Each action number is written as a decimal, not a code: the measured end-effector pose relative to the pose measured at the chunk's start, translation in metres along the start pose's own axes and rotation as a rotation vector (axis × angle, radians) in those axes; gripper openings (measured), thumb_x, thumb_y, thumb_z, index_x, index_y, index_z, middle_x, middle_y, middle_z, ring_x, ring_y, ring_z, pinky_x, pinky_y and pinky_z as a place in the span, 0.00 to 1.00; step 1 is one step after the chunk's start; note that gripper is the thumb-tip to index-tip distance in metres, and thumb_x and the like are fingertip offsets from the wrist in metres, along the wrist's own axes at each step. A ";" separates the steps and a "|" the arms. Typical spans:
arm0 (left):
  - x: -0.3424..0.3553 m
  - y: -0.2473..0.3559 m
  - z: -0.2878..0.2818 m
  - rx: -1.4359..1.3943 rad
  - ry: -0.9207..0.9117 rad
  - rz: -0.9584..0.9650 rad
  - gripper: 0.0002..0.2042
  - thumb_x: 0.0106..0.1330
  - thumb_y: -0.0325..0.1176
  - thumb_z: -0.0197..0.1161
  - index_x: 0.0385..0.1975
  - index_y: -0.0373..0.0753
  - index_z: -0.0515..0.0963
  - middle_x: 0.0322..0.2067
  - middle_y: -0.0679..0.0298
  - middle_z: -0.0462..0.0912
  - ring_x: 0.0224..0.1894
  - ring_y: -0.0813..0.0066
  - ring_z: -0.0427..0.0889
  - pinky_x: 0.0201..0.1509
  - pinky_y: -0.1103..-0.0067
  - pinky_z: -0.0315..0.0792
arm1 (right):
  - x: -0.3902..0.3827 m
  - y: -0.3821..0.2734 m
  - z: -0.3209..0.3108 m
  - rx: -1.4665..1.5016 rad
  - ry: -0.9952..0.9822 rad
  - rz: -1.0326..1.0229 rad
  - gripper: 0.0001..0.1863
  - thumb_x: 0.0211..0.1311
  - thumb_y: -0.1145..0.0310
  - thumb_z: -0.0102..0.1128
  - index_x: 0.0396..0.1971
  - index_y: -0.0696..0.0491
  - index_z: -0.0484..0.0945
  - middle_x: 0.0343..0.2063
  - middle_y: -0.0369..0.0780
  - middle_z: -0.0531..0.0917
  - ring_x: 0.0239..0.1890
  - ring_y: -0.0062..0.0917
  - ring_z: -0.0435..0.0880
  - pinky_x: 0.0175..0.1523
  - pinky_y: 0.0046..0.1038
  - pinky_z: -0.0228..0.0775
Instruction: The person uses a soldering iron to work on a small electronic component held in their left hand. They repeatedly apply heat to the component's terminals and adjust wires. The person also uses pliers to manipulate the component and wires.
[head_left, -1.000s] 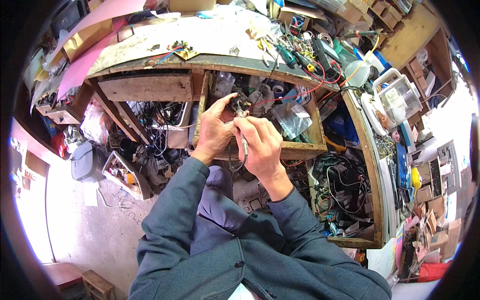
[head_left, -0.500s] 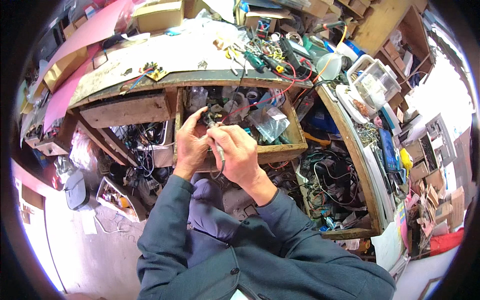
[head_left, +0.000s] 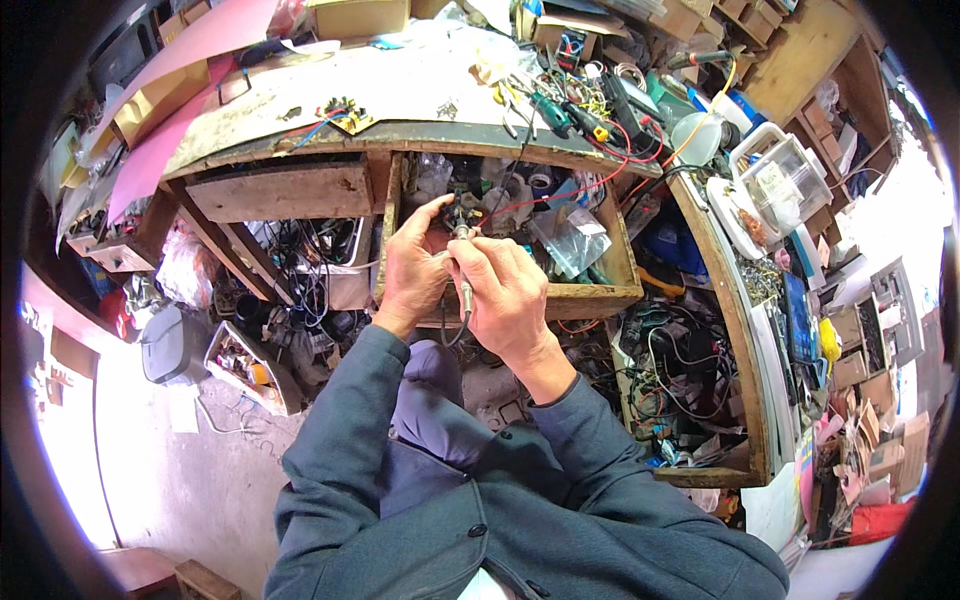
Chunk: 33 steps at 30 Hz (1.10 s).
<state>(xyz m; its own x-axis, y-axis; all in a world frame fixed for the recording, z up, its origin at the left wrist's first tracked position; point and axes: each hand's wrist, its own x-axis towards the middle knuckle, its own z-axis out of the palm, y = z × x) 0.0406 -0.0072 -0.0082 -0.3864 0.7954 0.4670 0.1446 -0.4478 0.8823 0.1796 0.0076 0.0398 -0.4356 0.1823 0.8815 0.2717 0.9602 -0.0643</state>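
My left hand (head_left: 418,268) is closed around a small dark part with metal bits (head_left: 462,213), held over an open wooden drawer (head_left: 600,292). My right hand (head_left: 505,298) grips a slim grey cylindrical tool (head_left: 465,293) with a cord hanging from its lower end; its upper end meets the dark part, though the exact contact is hidden. A thin red wire (head_left: 557,194) runs across the drawer near the part. Inside the drawer lie a clear plastic bag (head_left: 570,241) and jumbled small items.
The worktop (head_left: 240,130) holds a small wired board (head_left: 345,116), tools (head_left: 550,113) and cables. Clear containers (head_left: 790,185) stand at right, above a compartment of tangled cords (head_left: 680,370). A bin of parts (head_left: 250,365) and a grey plastic box (head_left: 173,343) sit at lower left.
The whole view shifted left and then partly back right as the head moved. Both hands keep their hold and stay over the drawer, with little visible movement relative to it.
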 end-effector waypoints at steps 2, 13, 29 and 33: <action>0.000 0.003 0.000 0.003 -0.016 -0.010 0.25 0.65 0.21 0.66 0.62 0.33 0.71 0.43 0.62 0.85 0.43 0.77 0.84 0.50 0.80 0.78 | 0.000 0.000 -0.001 -0.005 0.000 -0.002 0.17 0.53 0.73 0.72 0.44 0.56 0.80 0.35 0.43 0.83 0.34 0.37 0.83 0.38 0.34 0.76; 0.000 0.007 0.001 -0.073 0.013 -0.018 0.26 0.58 0.18 0.67 0.60 0.34 0.73 0.43 0.62 0.87 0.43 0.81 0.84 0.48 0.81 0.79 | 0.002 0.001 0.000 0.017 -0.002 0.023 0.16 0.54 0.73 0.70 0.43 0.56 0.80 0.36 0.43 0.83 0.34 0.38 0.83 0.38 0.35 0.76; 0.024 -0.005 -0.030 -0.780 -0.040 -0.418 0.17 0.71 0.38 0.62 0.51 0.31 0.76 0.44 0.53 0.85 0.48 0.63 0.86 0.54 0.74 0.81 | -0.007 0.025 0.004 0.167 0.096 0.288 0.11 0.64 0.75 0.60 0.47 0.55 0.81 0.38 0.47 0.84 0.39 0.43 0.84 0.43 0.36 0.77; 0.026 -0.005 -0.034 -0.893 -0.041 -0.468 0.19 0.71 0.41 0.61 0.50 0.30 0.76 0.44 0.51 0.85 0.48 0.62 0.86 0.54 0.74 0.83 | -0.014 0.034 0.016 0.078 -0.049 0.317 0.10 0.65 0.70 0.61 0.45 0.54 0.81 0.37 0.46 0.84 0.37 0.45 0.83 0.41 0.40 0.75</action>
<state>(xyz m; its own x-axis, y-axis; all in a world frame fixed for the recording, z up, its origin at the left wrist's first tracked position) -0.0014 0.0017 -0.0025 -0.1952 0.9755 0.1015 -0.7553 -0.2155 0.6190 0.1810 0.0413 0.0175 -0.3809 0.4832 0.7883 0.3344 0.8669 -0.3698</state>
